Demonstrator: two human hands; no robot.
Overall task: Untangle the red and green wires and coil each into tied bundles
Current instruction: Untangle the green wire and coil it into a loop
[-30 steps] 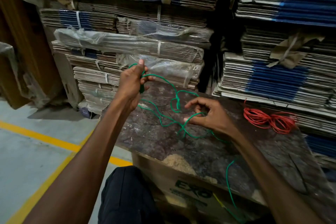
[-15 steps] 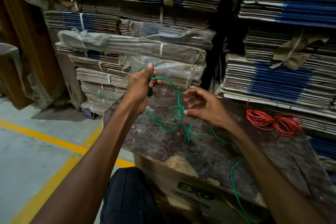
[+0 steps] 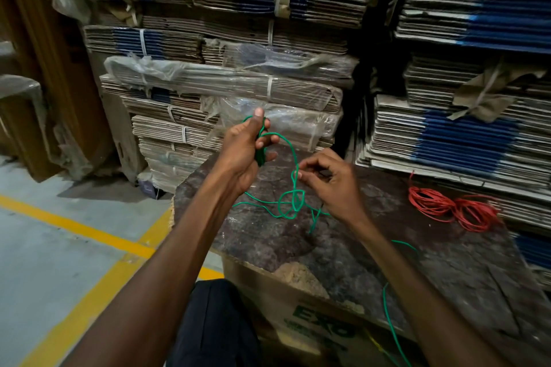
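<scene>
1. Left hand (image 3: 243,147) is raised above the far edge of the worktop, fingers curled round a small coil of the green wire (image 3: 293,202); thumb points up, coil sits inside the fist, green loops poking out at top and bottom.
2. Right hand (image 3: 331,183) is lower and to the right, thumb and forefinger pinching a strand of the same green wire just above a loose knot; other fingers curled in, holding nothing else.
3. Green wire arcs from the left fist over to the right-hand pinch, then drops into a tangle of loops hanging just over the worktop (image 3: 372,253). One strand runs left under the left wrist; another trails back under the right forearm and hangs down over the near edge.
4. Red wire (image 3: 450,207) lies on the worktop's right side, well apart from both hands, already in two joined coiled loops; a tie is not discernible.
5. Worktop is a dark, stained board lying on a cardboard box (image 3: 313,325) with green print on its side.
6. Stacks of flattened cartons (image 3: 226,89), strapped and partly plastic-wrapped, fill the background.
7. Grey floor with a yellow line (image 3: 74,229) at left; the person's dark-trousered knee (image 3: 214,325) is at bottom centre.
</scene>
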